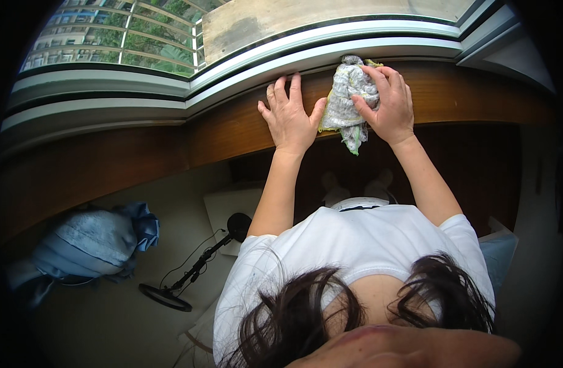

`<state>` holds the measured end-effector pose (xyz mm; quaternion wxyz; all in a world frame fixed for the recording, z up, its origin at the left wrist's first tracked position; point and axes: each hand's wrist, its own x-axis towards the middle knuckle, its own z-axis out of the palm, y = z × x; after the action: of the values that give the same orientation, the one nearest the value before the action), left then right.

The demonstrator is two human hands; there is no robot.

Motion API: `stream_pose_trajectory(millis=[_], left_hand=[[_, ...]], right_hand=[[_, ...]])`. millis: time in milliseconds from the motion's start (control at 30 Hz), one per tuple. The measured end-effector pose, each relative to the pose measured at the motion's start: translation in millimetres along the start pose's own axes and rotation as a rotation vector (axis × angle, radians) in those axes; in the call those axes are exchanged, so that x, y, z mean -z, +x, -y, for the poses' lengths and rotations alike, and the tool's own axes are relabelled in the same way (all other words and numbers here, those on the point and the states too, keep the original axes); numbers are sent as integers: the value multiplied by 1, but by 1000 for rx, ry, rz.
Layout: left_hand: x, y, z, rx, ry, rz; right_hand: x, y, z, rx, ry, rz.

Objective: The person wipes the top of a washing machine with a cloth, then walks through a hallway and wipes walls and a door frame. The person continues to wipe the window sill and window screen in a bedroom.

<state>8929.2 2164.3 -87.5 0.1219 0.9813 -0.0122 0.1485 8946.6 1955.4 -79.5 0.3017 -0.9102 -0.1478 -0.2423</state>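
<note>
A crumpled grey-white cloth (348,94) with yellow and green edging lies on the brown wooden windowsill (235,124), one corner hanging over the front edge. On the cloth's right side rests my right hand (391,106), thumb and fingers curved onto the fabric; whether it grips the cloth is hard to tell. Just left of the cloth, my left hand (290,115) lies on the sill with fingers spread, its fingertips by the window frame and its thumb beside the cloth's edge.
The metal window frame (327,60) runs behind the sill, with white bars (125,34) outside. Below left are a blue fabric bundle (95,239) and a black stand with a ring (166,296) and cable. A pale box-like object (217,207) stands under the sill.
</note>
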Motion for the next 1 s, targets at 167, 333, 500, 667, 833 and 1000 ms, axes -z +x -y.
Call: stream_pose_trajectory(millis=[167, 333, 500, 667, 833, 1000], left_hand=[[-2, 3, 4, -26, -24, 16], [-2, 4, 4, -29, -5, 41], [-2, 4, 4, -13, -9, 63], [-5, -1, 14, -55, -64, -27], [17, -3, 52, 118, -139, -24], [19, -9, 90, 152, -28, -118]], right_hand=[[-1, -1, 0, -12, 3, -1], [-2, -2, 3, -13, -28, -2], [-5, -3, 1, -23, -50, 6], [-6, -2, 4, 0, -42, 0], [-5, -3, 4, 2, -43, -12], [-6, -3, 6, 6, -34, -23]])
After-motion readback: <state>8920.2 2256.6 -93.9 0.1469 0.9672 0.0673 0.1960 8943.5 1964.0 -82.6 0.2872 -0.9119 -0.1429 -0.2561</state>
